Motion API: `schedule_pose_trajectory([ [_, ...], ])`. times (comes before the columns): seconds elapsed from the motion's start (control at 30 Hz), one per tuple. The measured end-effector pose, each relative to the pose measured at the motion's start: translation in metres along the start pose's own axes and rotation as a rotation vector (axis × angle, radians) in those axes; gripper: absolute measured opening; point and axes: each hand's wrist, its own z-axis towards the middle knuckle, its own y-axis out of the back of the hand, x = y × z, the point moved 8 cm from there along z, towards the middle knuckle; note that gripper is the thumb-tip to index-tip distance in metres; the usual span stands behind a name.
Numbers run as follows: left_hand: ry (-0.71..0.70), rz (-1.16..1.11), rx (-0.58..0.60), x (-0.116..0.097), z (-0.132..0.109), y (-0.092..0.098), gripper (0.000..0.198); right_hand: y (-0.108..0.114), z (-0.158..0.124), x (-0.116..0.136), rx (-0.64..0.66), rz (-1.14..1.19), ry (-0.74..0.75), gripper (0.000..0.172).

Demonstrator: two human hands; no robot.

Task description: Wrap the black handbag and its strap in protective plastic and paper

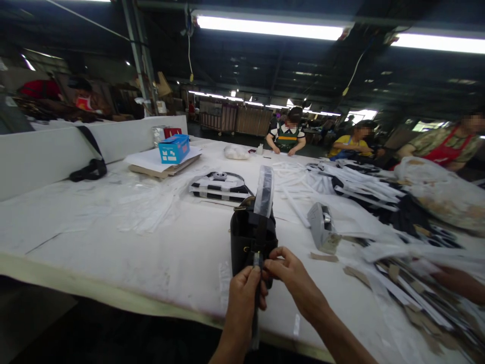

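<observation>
A black handbag (238,237) stands upright on the white table near its front edge, its top open. Its strap (264,194) rises above the bag, partly wrapped in clear plastic film. The lower end of the strap runs toward me over the near side, with a small metal buckle at the join. My left hand (244,293) is closed on this strap just below the buckle, thumb on top. My right hand (284,268) pinches at the same strap beside the buckle; its fingertips partly hide what they hold. Behind the bag lies a flat, plastic-wrapped black-and-white bag (220,186).
A blue box (174,148) sits on stacked boards at the back left. To the right are a grey tape dispenser (322,227), white strips, black pieces and cardboard scraps (417,298). Another person's hand (458,283) reaches in at right. Several co-workers sit or stand around the table.
</observation>
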Motion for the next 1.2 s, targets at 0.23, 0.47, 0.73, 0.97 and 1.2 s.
schedule_pose_trajectory([
  [0.23,-0.075,0.068,-0.015,-0.002,0.000,-0.008,0.054,-0.015,-0.007,-0.021,-0.100,0.360,-0.125,0.060],
  [0.47,-0.065,0.155,0.030,0.009,0.001,-0.010,0.053,-0.018,-0.011,-0.042,-0.254,0.478,-0.197,0.068],
  [0.73,-0.224,0.459,0.020,-0.043,0.006,0.029,0.037,-0.015,-0.001,-0.032,-0.104,0.383,-0.041,0.060],
  [0.97,-0.204,0.314,-0.013,-0.045,0.012,0.023,0.017,-0.016,-0.002,-0.029,0.034,0.329,-0.043,0.050],
  [1.2,-0.271,0.472,-0.104,-0.062,0.002,0.017,0.015,-0.010,-0.002,-0.025,-0.039,0.135,0.010,0.035],
])
